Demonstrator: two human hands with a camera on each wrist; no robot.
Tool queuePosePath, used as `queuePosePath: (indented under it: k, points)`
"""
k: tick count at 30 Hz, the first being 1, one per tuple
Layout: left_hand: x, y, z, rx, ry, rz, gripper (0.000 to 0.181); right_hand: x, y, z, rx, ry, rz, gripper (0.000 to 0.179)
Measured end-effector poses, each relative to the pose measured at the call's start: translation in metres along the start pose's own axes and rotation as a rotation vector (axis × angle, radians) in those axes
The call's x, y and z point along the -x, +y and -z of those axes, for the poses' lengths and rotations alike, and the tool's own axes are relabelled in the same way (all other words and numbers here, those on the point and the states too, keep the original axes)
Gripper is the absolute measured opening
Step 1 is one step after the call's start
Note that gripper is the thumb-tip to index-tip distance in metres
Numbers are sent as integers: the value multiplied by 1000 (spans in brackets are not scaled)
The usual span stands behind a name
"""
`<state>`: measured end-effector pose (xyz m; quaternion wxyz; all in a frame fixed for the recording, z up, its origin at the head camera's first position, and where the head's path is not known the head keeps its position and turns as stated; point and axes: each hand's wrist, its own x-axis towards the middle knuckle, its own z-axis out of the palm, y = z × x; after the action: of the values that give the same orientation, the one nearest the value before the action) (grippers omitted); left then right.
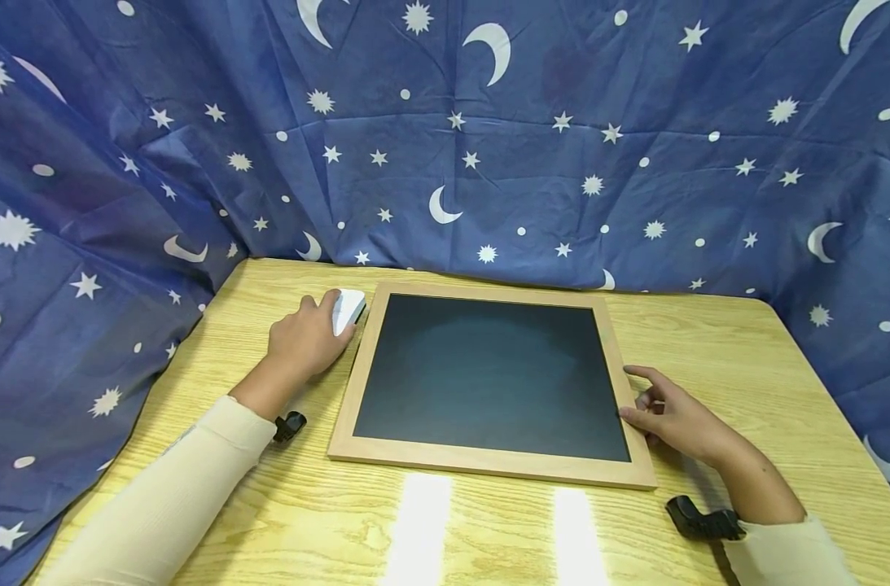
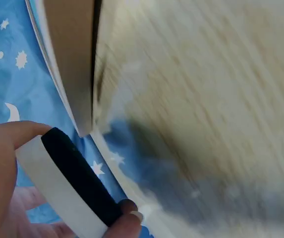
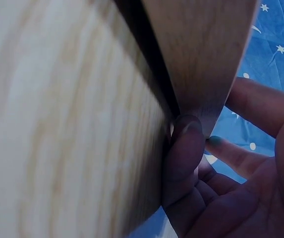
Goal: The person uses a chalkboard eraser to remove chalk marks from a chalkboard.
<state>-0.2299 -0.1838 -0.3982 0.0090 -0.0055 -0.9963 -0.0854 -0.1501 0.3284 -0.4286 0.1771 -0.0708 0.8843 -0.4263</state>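
A small chalkboard (image 1: 496, 376) with a light wooden frame (image 1: 488, 464) lies on the table, its dark surface bearing faint pale smudges. Left of it, my left hand (image 1: 309, 335) grips a white eraser (image 1: 348, 309). The left wrist view shows the eraser's black felt side (image 2: 80, 176) between fingers and thumb. At the board's right edge, my right hand (image 1: 675, 415) holds the frame, thumb on top. In the right wrist view, fingers (image 3: 184, 153) curl against the underside edge of the frame (image 3: 201, 59).
The light wood-grain table (image 1: 716, 350) carries two bright reflections near the front. A blue curtain (image 1: 532, 163) with white moons and stars hangs behind and at both sides. Black wrist straps (image 1: 701, 519) sit below the hands.
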Motion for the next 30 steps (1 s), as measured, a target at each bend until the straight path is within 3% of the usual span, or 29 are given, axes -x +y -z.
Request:
queuePosePath:
  k: [7,22,26,30]
  points:
    - [-9,-7,-10,-46,-69,34,67,-5,-2,-1,1,1,12,77]
    - [-15,-12,-21,-105,-65,2,68,-15,-1,-2,-16,-12,30,79]
    - [-11,-14,-19,-95,-38,8,72,-14,-2,-3,2,2,29,80]
    - [0,-12,-14,-67,33,-25,70,-11,-6,-5,146,93,27,80]
